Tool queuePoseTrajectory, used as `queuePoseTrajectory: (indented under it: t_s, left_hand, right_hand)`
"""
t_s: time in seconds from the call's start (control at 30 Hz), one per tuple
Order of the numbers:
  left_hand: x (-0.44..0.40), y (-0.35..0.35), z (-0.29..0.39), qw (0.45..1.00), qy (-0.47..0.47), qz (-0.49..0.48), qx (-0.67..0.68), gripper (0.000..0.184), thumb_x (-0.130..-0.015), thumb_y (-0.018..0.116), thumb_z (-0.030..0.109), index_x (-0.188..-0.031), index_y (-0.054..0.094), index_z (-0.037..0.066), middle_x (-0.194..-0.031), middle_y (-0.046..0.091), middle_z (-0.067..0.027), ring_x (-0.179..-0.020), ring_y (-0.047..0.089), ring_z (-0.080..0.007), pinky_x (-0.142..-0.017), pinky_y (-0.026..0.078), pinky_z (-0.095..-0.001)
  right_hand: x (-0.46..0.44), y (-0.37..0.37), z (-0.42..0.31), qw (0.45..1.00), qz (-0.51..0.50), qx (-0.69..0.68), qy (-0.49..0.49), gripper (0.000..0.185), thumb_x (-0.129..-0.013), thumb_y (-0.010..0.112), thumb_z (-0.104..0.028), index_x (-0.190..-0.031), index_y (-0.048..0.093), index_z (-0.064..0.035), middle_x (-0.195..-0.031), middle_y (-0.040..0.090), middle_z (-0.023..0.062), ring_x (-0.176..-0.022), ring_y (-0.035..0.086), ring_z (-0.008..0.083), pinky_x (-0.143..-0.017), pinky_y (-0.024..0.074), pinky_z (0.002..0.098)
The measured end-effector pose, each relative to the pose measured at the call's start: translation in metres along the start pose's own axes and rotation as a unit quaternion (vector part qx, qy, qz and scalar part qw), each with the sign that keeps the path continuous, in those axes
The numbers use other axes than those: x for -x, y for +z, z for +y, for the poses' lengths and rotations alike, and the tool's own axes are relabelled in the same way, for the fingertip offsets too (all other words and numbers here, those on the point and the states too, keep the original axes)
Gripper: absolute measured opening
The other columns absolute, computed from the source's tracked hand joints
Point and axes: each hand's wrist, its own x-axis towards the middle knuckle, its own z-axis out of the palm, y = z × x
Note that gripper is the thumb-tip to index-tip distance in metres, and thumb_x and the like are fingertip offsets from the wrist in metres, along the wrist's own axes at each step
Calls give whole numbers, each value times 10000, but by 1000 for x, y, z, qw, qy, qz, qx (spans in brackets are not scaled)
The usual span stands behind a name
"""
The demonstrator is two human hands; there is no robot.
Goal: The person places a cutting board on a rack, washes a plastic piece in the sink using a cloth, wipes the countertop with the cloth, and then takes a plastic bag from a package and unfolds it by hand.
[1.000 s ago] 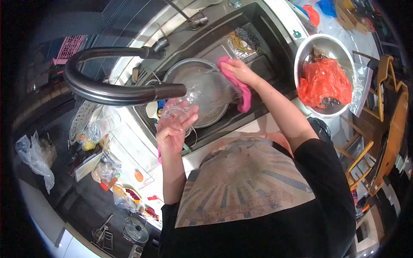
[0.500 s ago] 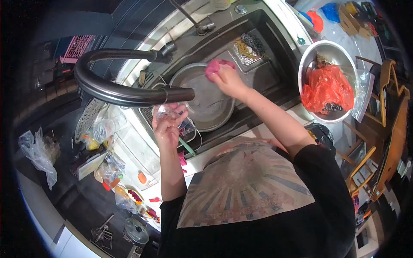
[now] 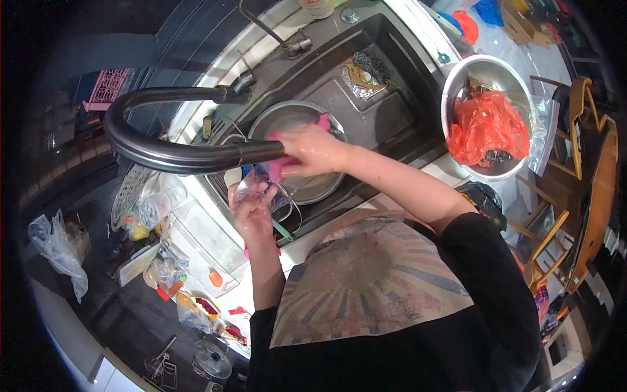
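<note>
My right hand [image 3: 315, 151] is closed on a wet pink cloth [image 3: 277, 170], above the round metal basin [image 3: 320, 194] in the sink. Close below it, my left hand [image 3: 251, 219] grips a clear, see-through piece [image 3: 248, 189]; whether it is glass or plastic I cannot tell. The cloth is right beside this clear piece, perhaps touching it. Over the basin's left side reaches the dark curved faucet [image 3: 196, 158], which hides part of the cloth and my right fingers. A wire rack [image 3: 222, 179] stands at the basin's left.
A steel bowl [image 3: 450, 98] with a red plastic bag [image 3: 491, 127] stands right of the sink [image 3: 408, 140]. Farther back in the sink lies a dark scouring pad [image 3: 371, 67]. On the left counter are a clear tray [image 3: 202, 242] and bagged items. Wooden chairs [image 3: 591, 202] stand at right.
My right hand has brought the pink cloth left and down, from the basin's far right rim to the clear piece in my left hand. The view has shifted slightly.
</note>
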Motion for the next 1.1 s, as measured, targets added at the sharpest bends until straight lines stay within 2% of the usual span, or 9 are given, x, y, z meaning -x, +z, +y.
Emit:
queuePoseTrajectory:
  t_s: [0.2,0.27,0.4,0.63,0.7,0.87,0.93,1.03,1.1]
  left_hand:
    - [12,-45,15,995,33,36,87,474,-665,464,-97,-1115,565,12,-990,632,-154,-940,650,-271,-804,602,-426]
    - [17,-50,18,988,37,69,131,500,-676,458,-111,-1144,569,27,-1013,627,-151,-937,647,-268,-813,601,-424]
    - [26,-70,23,978,44,82,188,503,-706,443,-125,-1165,567,40,-1106,617,-141,-969,639,-279,-840,600,-433]
    - [49,-116,28,954,45,62,289,490,-713,442,-107,-1169,560,27,-1119,630,-133,-1038,637,-288,-900,586,-442]
    - [57,-120,31,944,44,32,327,492,-716,433,-113,-1174,559,16,-1127,629,-135,-1048,634,-287,-926,574,-442]
    - [75,-147,34,925,105,-16,364,518,-721,405,-142,-1197,552,-2,-1137,629,-137,-1094,615,-287,-985,542,-439]
    - [82,-159,33,879,134,4,457,506,-722,426,-163,-1180,570,-3,-1161,618,-138,-1154,582,-285,-1048,494,-438]
    - [88,-168,25,873,198,86,436,478,-730,461,-173,-1146,603,17,-1190,607,-121,-1206,540,-276,-1111,411,-507]
    - [96,-148,20,893,188,51,405,424,-774,556,-131,-1120,649,95,-1222,597,-102,-1212,522,-254,-1099,380,-541]
  right_hand:
    - [44,1,32,984,-3,-129,127,440,-799,733,-348,-1072,601,-29,-927,639,148,-873,645,312,-768,501,405]
    - [56,-3,32,937,-24,-244,249,405,-833,724,-257,-1134,589,-23,-990,659,109,-887,644,194,-788,506,334]
    - [90,18,52,876,13,-367,311,343,-877,689,-157,-1176,574,-37,-986,647,26,-906,589,98,-809,500,278]
    - [103,36,47,856,31,-361,370,300,-916,649,-162,-1175,580,-28,-1009,651,22,-888,592,93,-799,499,270]
    - [102,37,49,810,44,-355,465,292,-930,634,-175,-1175,588,-24,-1011,660,26,-902,589,90,-823,489,261]
    - [108,40,57,831,106,-324,440,269,-952,610,-200,-1170,605,-42,-970,652,-5,-862,576,74,-774,477,239]
    - [105,36,48,826,123,-322,447,254,-967,592,-216,-1164,612,-57,-946,636,-29,-817,565,58,-719,470,221]
    - [94,31,32,824,85,-346,440,255,-965,597,-220,-1177,611,-78,-938,630,-35,-786,545,44,-681,450,204]
    - [85,33,24,833,79,-353,418,273,-947,620,-184,-1182,604,-46,-1068,649,8,-957,590,91,-831,479,251]
